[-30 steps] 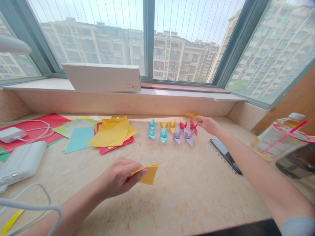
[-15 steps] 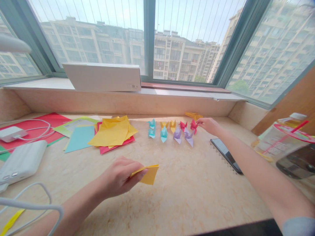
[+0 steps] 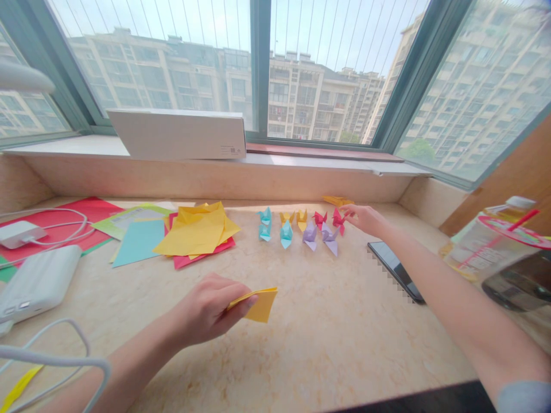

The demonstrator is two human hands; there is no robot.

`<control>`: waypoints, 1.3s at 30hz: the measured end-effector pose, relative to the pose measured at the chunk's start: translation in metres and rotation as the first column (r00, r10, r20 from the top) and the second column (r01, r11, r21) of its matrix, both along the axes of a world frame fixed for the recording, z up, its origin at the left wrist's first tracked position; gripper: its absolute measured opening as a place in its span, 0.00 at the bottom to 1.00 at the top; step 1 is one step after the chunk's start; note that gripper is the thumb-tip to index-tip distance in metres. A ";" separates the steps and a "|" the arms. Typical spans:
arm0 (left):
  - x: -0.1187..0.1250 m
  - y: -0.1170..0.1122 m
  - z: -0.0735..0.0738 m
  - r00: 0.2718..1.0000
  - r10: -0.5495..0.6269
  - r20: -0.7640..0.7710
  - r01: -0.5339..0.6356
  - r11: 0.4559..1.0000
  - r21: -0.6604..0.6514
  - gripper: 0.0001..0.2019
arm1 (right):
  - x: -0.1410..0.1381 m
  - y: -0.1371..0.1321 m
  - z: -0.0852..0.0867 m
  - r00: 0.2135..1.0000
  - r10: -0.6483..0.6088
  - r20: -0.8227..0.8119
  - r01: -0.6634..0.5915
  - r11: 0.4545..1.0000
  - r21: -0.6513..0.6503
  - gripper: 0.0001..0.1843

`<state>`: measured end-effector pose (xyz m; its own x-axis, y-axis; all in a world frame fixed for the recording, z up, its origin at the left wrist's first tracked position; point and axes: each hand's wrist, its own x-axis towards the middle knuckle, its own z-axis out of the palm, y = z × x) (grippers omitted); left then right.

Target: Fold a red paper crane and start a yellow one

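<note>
My left hand (image 3: 219, 307) is closed on a folded yellow paper (image 3: 262, 305), thumb on the near side, held above the stone counter. Farther off to the right, my right hand (image 3: 364, 219) reaches to the end of two rows of small origami cranes, its fingertips pinched at the right edge of a red paper crane (image 3: 338, 221). Beside that one is another red crane (image 3: 319, 220). Yellow cranes (image 3: 302, 219), purple cranes (image 3: 330, 238) and blue cranes (image 3: 286, 234) make up the others. Behind my right fingers lies a flat orange-yellow folded piece (image 3: 338, 201).
Yellow sheets (image 3: 198, 232) pile up at left, near a blue sheet (image 3: 140, 244) and red paper (image 3: 99, 209). A white power bank (image 3: 43, 284) and cables are at far left. Right, a phone (image 3: 394, 269) lies beside my forearm, near a plastic cup (image 3: 491, 246).
Hardly anything differs. My right fingertips have shifted very slightly at the red crane; my left hand keeps the folded yellow paper in the same place.
</note>
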<state>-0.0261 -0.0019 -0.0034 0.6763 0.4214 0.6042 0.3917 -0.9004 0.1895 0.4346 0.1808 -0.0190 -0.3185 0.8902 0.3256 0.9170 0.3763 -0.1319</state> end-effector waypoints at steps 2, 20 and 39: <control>0.000 0.000 0.000 1.000 -0.005 0.003 0.005 1.000 0.001 0.09 | 0.000 0.000 0.000 1.000 -0.005 0.005 0.005 1.000 0.007 0.19; 0.001 -0.001 0.002 1.000 -0.006 0.005 0.006 1.000 0.014 0.10 | 0.001 -0.008 -0.001 0.999 0.032 0.027 -0.034 0.999 0.041 0.17; 0.000 0.000 0.000 1.000 0.001 -0.014 0.000 1.000 0.016 0.10 | 0.010 0.004 -0.014 1.000 0.014 -0.028 -0.012 0.997 0.070 0.14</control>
